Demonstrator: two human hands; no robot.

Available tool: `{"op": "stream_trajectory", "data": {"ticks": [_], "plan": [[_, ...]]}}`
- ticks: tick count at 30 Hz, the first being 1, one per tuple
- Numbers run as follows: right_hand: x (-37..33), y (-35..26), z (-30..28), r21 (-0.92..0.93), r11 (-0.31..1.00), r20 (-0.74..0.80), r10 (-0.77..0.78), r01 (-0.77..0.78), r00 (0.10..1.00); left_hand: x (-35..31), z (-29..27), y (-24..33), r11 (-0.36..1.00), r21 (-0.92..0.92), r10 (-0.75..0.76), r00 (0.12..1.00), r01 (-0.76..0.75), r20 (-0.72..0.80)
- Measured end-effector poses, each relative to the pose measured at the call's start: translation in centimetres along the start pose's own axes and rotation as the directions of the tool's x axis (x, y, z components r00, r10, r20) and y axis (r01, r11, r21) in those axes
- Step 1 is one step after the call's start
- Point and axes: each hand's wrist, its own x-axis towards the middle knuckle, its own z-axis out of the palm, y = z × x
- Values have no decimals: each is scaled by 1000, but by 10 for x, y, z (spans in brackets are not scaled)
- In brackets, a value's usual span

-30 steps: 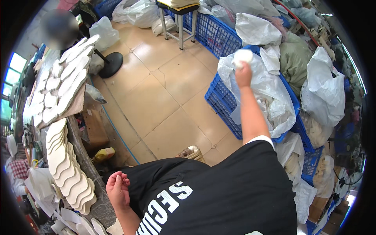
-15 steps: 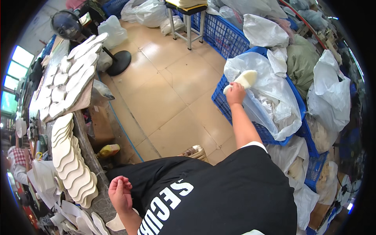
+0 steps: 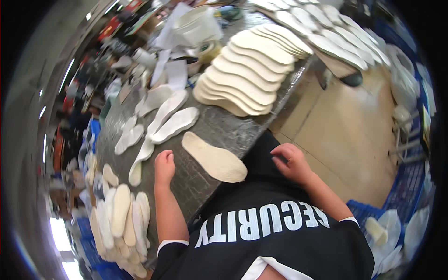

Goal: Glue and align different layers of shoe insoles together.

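A cream insole [image 3: 214, 157] lies flat on the dark grey table in front of me, between my two hands. My left hand [image 3: 164, 167] hovers over the table left of it, its fingers curled in with nothing visible in them. Close by that hand lie several white insoles [image 3: 175, 125], some overlapping. To the right of the cream insole my right hand [image 3: 293, 163] is raised past the table edge, fingers apart and empty. A fanned stack of cream insoles [image 3: 247, 70] rests on the table beyond.
A board of white insoles [image 3: 336, 35] stands at the far right. Bundled insoles [image 3: 122, 217] sit at the lower left. A white tub [image 3: 198, 25] and scraps crowd the table's far side. At the lower right, a pale piece [image 3: 376, 231] lies in a bag-lined blue basket.
My view has swung left from the basket to the table. My right hand has let go of the pale insole it held over the bag and come back near the table edge.
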Motion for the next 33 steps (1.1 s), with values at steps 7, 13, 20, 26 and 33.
{"op": "stream_trajectory", "data": {"ticks": [7,13,20,26,33], "plan": [[45,-40,63,-222,901,499,-224,373,837,31,49,-14,759,-512,-382,912,402,151],[68,-28,59,-94,877,630,-315,472,710,34,46,-7,840,-318,-388,896,440,216],[107,-14,70,-168,867,683,-241,469,690,-92,-20,-31,134,-755,-491,704,642,513],[138,-28,101,36,931,734,-271,362,623,-104,-35,-73,916,-149,-397,893,372,-212],[177,-48,166,-27,791,635,-459,611,622,19,-35,-110,820,523,20,902,232,-431]]}}
